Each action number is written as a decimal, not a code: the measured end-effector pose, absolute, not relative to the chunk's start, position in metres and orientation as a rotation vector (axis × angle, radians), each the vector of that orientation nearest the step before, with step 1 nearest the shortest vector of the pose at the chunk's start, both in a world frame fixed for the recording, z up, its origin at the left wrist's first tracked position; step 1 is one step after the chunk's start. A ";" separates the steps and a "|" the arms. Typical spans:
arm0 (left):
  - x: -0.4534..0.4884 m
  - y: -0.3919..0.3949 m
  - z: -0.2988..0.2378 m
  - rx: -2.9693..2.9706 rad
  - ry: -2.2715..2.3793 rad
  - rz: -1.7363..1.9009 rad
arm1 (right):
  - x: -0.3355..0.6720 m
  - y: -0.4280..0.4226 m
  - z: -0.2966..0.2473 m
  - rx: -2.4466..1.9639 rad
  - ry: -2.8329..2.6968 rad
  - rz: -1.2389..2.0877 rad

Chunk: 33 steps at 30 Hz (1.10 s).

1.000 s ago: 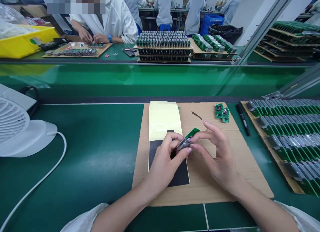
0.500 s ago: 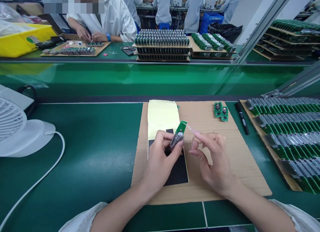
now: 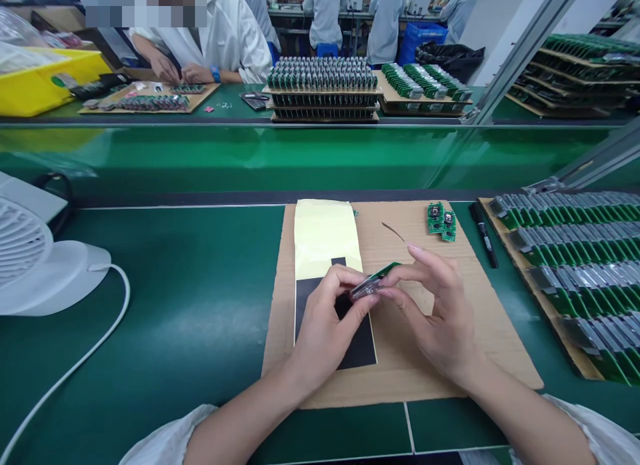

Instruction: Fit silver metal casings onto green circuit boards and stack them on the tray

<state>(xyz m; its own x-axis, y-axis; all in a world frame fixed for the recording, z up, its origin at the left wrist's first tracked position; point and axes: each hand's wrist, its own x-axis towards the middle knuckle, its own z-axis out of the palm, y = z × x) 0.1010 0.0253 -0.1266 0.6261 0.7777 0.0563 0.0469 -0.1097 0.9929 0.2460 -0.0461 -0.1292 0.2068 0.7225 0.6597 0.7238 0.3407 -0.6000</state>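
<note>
Between both hands is a small green circuit board [image 3: 385, 272] with a clear plastic-like part [image 3: 365, 289] at its left end. My left hand [image 3: 327, 321] pinches the clear end between thumb and fingers. My right hand [image 3: 445, 318] has its thumb and a finger closed on the board's right side, while the index finger is raised. A thin curved strip [image 3: 393, 231] reaches up from that raised fingertip. Below the hands lies a sheet with a black lower part [image 3: 357, 350] and pale yellow backing paper [image 3: 327, 235], on a cardboard sheet [image 3: 425, 385].
Two small green boards [image 3: 441, 221] lie at the cardboard's upper right, near a black marker [image 3: 483, 235]. Rows of boards fill a tray [image 3: 575, 271] at right. A white fan [image 3: 55, 271] with its cable stands left. Beyond the green divider [image 3: 250, 158] a co-worker [image 3: 235, 38] sits.
The board has been tilted over toward the right. My right hand has come in from pulling at the strip and now grips the board, with the strip at its raised index finger.
</note>
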 end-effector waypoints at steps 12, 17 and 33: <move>0.100 0.020 -0.124 1.596 0.676 0.656 | 0.245 -0.047 -0.130 -1.454 -1.508 -0.048; 0.100 0.016 -0.123 1.554 0.750 0.632 | 0.243 -0.048 -0.130 -1.446 -1.560 -0.080; 0.105 0.030 -0.118 1.015 0.724 0.683 | 0.248 -0.052 -0.127 -1.377 -1.435 0.040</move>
<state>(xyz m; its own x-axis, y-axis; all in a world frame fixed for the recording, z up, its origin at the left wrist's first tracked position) 0.1049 0.0304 -0.1185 0.5830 0.7844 -0.2119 -0.1655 0.3699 0.9142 0.2476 -0.0520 -0.1268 0.2672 0.7207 0.6397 0.6840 0.3258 -0.6527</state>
